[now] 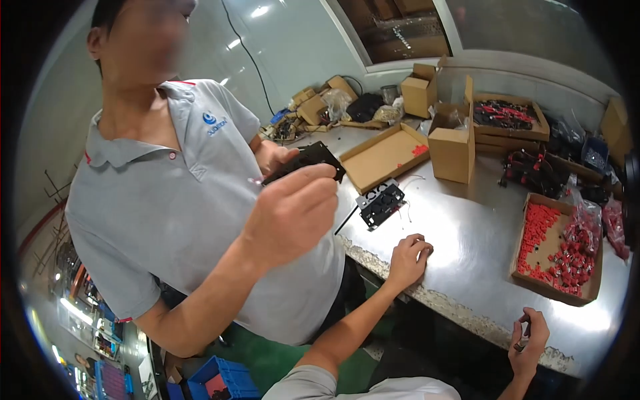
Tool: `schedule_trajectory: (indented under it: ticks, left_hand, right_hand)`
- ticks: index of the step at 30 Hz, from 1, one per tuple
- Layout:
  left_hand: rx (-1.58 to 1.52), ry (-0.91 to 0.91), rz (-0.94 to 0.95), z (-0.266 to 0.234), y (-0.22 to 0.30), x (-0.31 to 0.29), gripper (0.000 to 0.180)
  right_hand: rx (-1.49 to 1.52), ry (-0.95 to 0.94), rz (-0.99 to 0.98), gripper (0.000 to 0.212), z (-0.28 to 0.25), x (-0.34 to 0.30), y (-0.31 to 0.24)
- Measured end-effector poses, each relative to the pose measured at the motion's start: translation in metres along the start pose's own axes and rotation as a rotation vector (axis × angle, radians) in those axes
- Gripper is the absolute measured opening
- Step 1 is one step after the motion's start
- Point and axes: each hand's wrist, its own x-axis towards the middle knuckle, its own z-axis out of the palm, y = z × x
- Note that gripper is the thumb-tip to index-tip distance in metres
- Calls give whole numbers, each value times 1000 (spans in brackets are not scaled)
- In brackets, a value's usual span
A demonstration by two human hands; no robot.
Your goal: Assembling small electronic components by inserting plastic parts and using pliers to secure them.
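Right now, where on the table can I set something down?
The metal table is bare between the black plate and the tray of red parts, in front of the upright carton, reaching the near edge between the left hand and right hand. The far side is crowded with boxes and bags.

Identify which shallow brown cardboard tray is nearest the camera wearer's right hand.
The shallow brown cardboard tray holding many small red parts, beyond the right hand; the other trays sit farther back.

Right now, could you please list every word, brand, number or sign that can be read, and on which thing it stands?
Co-worker's grey shirt: round blue logo with blue lettering below; I do not copy it.
Window: small white marks, too blurred to read.
I can read nothing else.
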Motion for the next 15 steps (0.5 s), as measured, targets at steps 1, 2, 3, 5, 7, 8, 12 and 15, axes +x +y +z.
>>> schedule_trajectory:
  ticks: [1,2,3,5,7,8,12,15]
  left_hand:
    - [5,9,9,0,-1,0,11]
    - [-4,2,-1,-1,0,-1,12]
    - [-13,-5,-11,-1,0,-1,12]
    - [-10,-8,5,-2,-1,3,10]
    - [9,15,9,-2,1,5,14]
    - [13,19,10,-2,0,5,14]
    - [19,17,31,-2,-2,4,18]
    - [27,3,29,-5,1,-1,18]
  right_hand:
    - [4,10,-9,32,2,0,5]
    - [-26,-10,-19,32,3,0,8]
    - [-57,-30,-28,31,4,0,12]
    - [-107,-54,-34,32,9,-2,21]
    - [-157,-83,-36,32,16,-4,25]
    - [-188,-87,-15,34,19,-6,24]
    - [-246,-101,44,40,22,-6,21]
    - [-245,-102,35,40,19,-12,22]
